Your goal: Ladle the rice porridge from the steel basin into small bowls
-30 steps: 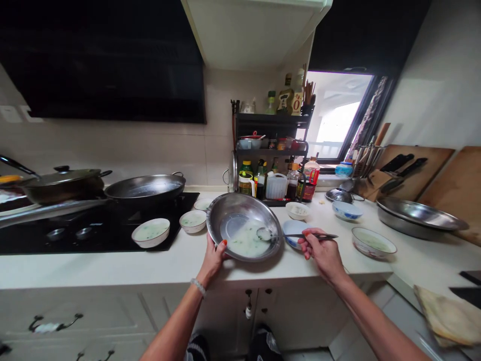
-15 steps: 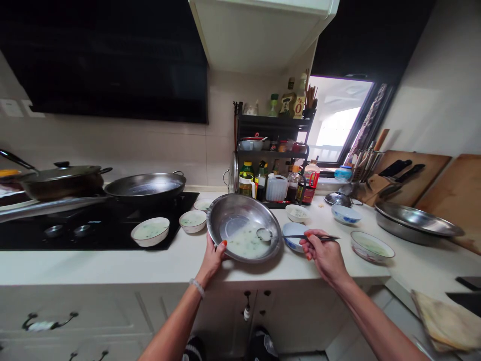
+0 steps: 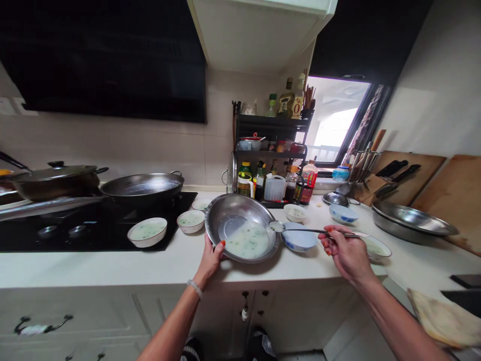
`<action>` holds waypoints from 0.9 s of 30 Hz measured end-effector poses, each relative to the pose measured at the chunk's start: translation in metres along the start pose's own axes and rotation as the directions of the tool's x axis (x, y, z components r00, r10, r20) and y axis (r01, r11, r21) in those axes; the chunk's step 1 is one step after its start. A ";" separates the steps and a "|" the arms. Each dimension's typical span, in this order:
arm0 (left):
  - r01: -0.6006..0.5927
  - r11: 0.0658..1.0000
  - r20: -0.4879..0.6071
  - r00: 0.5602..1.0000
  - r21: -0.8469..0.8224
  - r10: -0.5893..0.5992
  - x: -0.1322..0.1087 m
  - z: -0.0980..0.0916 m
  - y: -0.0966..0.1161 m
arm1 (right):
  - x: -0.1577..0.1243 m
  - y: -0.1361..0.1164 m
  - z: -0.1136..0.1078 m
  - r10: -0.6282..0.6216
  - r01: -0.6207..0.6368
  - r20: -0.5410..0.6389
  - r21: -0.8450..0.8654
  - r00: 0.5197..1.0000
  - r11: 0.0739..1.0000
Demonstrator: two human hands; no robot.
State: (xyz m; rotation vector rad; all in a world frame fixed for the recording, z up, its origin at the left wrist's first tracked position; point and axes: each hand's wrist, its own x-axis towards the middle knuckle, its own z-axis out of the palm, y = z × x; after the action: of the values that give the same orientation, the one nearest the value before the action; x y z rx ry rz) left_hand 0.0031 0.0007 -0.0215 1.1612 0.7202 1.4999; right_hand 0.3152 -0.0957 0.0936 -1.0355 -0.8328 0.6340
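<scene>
My left hand (image 3: 211, 258) grips the near left rim of a steel basin (image 3: 225, 213), which is tilted. Pale soup (image 3: 250, 241) with green bits pools on the basin's right side. In my right hand (image 3: 347, 253) is the long dark handle of a ladle (image 3: 277, 226). The ladle's bowl hangs over the basin's right rim, with some liquid in it. Just right of the basin, under the ladle's handle, sits a blue-and-white bowl (image 3: 299, 241). A bowl of soup (image 3: 377, 247) stands behind my right hand, partly hidden by it.
Bowls of soup stand left of the basin, one (image 3: 148, 231) at the stove's edge and another (image 3: 191, 221) beside it. A wok (image 3: 143, 186) and a lidded pot (image 3: 56, 183) rest on the stove. Behind is a seasoning rack (image 3: 270, 153); steel pans (image 3: 411, 220) lie at right.
The ladle has risen out of the soup and moved right to the basin's rim. My right hand has shifted right with it. My left hand keeps its hold on the basin.
</scene>
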 end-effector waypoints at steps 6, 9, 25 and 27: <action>0.024 1.000 0.035 0.999 -0.020 -0.023 0.000 0.000 0.001 | 0.003 -0.004 -0.026 -0.062 0.054 -0.058 -0.131 0.996 0.990; 0.022 0.999 0.038 0.999 -0.026 -0.021 0.001 -0.001 0.000 | 0.000 0.006 -0.041 -0.148 0.147 0.022 -0.327 0.989 0.934; 0.027 0.999 0.031 0.999 -0.022 -0.026 0.001 -0.001 -0.001 | -0.028 0.020 -0.052 -0.431 0.500 0.257 -0.511 0.865 0.700; 0.028 0.999 0.029 0.999 -0.018 -0.028 0.001 -0.001 -0.001 | -0.028 0.016 -0.041 -0.341 0.354 0.104 -0.394 0.934 0.848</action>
State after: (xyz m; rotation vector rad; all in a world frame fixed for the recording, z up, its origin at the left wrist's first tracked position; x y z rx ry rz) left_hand 0.0023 0.0017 -0.0222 1.1521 0.6987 1.4611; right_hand 0.3327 -0.1310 0.0596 -1.2098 -1.1798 0.1634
